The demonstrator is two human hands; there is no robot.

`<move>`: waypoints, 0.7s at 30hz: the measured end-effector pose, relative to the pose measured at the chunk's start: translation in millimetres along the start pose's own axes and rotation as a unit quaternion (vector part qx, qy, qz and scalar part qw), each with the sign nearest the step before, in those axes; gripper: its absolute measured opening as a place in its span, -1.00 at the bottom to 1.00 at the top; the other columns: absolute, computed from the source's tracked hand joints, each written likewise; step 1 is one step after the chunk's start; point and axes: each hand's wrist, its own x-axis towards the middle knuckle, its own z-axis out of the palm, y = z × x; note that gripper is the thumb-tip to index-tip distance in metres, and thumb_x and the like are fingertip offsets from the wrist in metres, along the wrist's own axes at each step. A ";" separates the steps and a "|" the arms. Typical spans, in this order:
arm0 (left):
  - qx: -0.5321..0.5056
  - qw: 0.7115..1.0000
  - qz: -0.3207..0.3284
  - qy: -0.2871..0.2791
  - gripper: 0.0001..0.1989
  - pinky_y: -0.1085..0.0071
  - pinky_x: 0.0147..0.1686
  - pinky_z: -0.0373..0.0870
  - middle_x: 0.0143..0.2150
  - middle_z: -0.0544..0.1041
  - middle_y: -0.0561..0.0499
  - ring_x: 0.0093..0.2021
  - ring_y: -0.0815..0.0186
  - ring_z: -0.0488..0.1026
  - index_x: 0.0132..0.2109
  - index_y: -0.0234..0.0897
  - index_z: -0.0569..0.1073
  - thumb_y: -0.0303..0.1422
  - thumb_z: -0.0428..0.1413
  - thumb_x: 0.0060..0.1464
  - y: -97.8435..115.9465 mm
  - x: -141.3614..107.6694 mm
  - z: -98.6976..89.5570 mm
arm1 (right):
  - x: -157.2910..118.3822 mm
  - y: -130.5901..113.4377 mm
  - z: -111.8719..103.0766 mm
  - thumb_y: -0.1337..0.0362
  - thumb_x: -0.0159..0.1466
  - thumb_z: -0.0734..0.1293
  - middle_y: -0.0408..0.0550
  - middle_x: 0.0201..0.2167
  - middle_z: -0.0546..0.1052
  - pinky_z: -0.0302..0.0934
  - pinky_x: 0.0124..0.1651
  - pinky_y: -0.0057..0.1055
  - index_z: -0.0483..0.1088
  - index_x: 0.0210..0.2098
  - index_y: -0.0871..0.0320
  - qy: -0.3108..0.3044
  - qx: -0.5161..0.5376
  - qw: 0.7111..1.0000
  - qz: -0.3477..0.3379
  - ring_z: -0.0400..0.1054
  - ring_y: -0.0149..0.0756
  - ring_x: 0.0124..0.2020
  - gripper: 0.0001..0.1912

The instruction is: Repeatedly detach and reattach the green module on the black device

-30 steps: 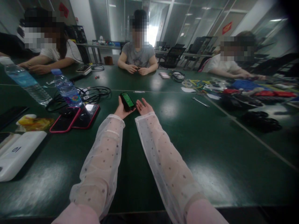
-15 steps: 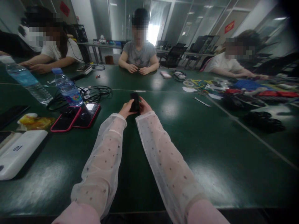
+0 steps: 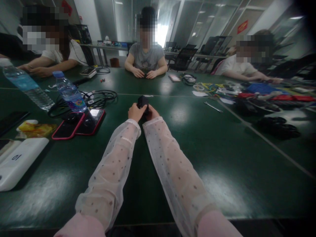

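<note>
My sheer sleeves (image 3: pixel 108 177) lie over the table (image 3: pixel 209 148). My left hand (image 3: pixel 136 112) pinches the black device (image 3: pixel 143 100) between thumb and fingers; my right hand (image 3: pixel 153 113) meets its right side, fingers too hidden to tell. Beyond sits a person (image 3: pixel 147 58).

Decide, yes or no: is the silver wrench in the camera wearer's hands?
No, the silver wrench lies on the green table, off to the right of both hands, which are at a black object.
</note>
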 end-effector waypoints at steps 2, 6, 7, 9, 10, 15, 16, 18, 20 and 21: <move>0.140 0.987 0.064 0.041 -0.51 0.16 0.01 0.33 -0.03 0.53 -0.26 0.04 -0.04 0.46 -0.04 -0.30 0.44 -0.03 0.18 0.00 7.7 -7.4 -1.5 | -0.8 -0.9 -1.1 0.24 0.28 0.30 -0.20 -0.52 0.57 0.39 -0.28 -0.37 0.45 -0.18 0.09 0.012 -0.002 1.000 0.016 0.47 -0.31 -0.42 -0.86; 0.255 0.959 0.099 0.082 -0.53 0.16 -0.06 0.35 -0.08 0.55 -0.26 -0.03 -0.03 0.50 -0.03 -0.31 0.42 -0.03 0.09 0.08 21.5 -22.4 0.0 | 2.4 -0.1 -4.7 0.21 0.29 0.29 -0.22 -0.55 0.55 0.35 -0.36 -0.41 0.44 -0.22 0.08 0.010 -0.006 0.999 0.034 0.44 -0.35 -0.49 -0.87; 0.272 0.953 0.103 0.089 -0.54 0.17 -0.07 0.35 -0.08 0.55 -0.26 -0.04 -0.03 0.50 -0.03 -0.31 0.41 -0.04 0.08 0.09 23.9 -25.4 1.1 | 3.5 0.4 -5.6 0.20 0.29 0.29 -0.22 -0.55 0.55 0.35 -0.36 -0.41 0.43 -0.22 0.08 0.005 -0.005 0.999 0.033 0.44 -0.35 -0.48 -0.87; 0.295 0.944 0.112 0.097 -0.55 0.18 -0.07 0.35 -0.06 0.53 -0.27 -0.03 -0.03 0.49 -0.01 -0.32 0.39 -0.06 0.08 0.11 27.3 -30.1 3.7 | 5.1 1.4 -7.1 0.19 0.28 0.31 -0.22 -0.53 0.56 0.36 -0.34 -0.39 0.43 -0.22 0.07 -0.002 0.002 1.000 0.026 0.45 -0.34 -0.47 -0.87; 0.300 0.941 0.117 0.100 -0.55 0.18 -0.07 0.35 -0.04 0.52 -0.27 -0.02 -0.02 0.48 0.01 -0.32 0.37 -0.07 0.07 0.12 28.6 -31.7 4.8 | 5.4 1.5 -7.7 0.19 0.28 0.31 -0.22 -0.52 0.56 0.36 -0.33 -0.38 0.43 -0.21 0.07 -0.004 0.006 1.000 0.024 0.46 -0.33 -0.46 -0.86; 0.300 0.938 0.137 0.102 -0.50 0.23 -0.04 0.34 0.04 0.46 -0.26 0.02 0.03 0.46 0.15 -0.27 0.24 -0.13 0.07 0.15 35.7 -35.8 5.4 | 3.7 -1.8 -8.3 0.19 0.30 0.29 -0.22 -0.56 0.53 0.36 -0.34 -0.37 0.42 -0.16 0.06 0.023 0.002 0.999 0.044 0.43 -0.34 -0.50 -0.85; 0.297 0.940 0.136 0.100 -0.51 0.23 -0.03 0.33 0.05 0.46 -0.25 0.02 0.04 0.46 0.15 -0.27 0.24 -0.14 0.08 0.15 37.8 -36.1 4.2 | 3.3 -2.7 -7.9 0.19 0.30 0.28 -0.23 -0.57 0.52 0.36 -0.34 -0.37 0.42 -0.16 0.06 0.029 0.002 0.999 0.046 0.41 -0.34 -0.51 -0.84; 0.286 0.945 0.129 0.097 -0.52 0.22 0.01 0.31 0.05 0.46 -0.23 0.04 0.04 0.44 0.13 -0.26 0.26 -0.13 0.09 0.14 42.2 -36.2 0.3 | 2.8 -3.9 -7.3 0.20 0.31 0.27 -0.23 -0.58 0.50 0.37 -0.35 -0.38 0.41 -0.15 0.05 0.036 0.007 0.998 0.044 0.39 -0.36 -0.53 -0.85; 0.262 0.953 0.121 0.093 -0.54 0.21 0.05 0.28 0.04 0.47 -0.22 0.07 0.04 0.42 0.10 -0.25 0.28 -0.14 0.11 0.13 46.0 -34.2 -5.4 | 2.5 -4.3 -7.2 0.24 0.30 0.27 -0.26 -0.56 0.51 0.37 -0.36 -0.41 0.39 -0.15 0.03 0.039 0.012 0.999 0.036 0.39 -0.39 -0.52 -0.87; 0.243 0.958 0.119 0.091 -0.55 0.21 0.07 0.27 0.04 0.47 -0.22 0.09 0.03 0.41 0.09 -0.25 0.30 -0.13 0.11 0.13 47.2 -32.1 -8.8 | 2.2 -4.2 -7.5 0.27 0.29 0.27 -0.27 -0.54 0.51 0.37 -0.36 -0.42 0.38 -0.16 0.01 0.037 0.014 0.999 0.029 0.40 -0.40 -0.51 -0.87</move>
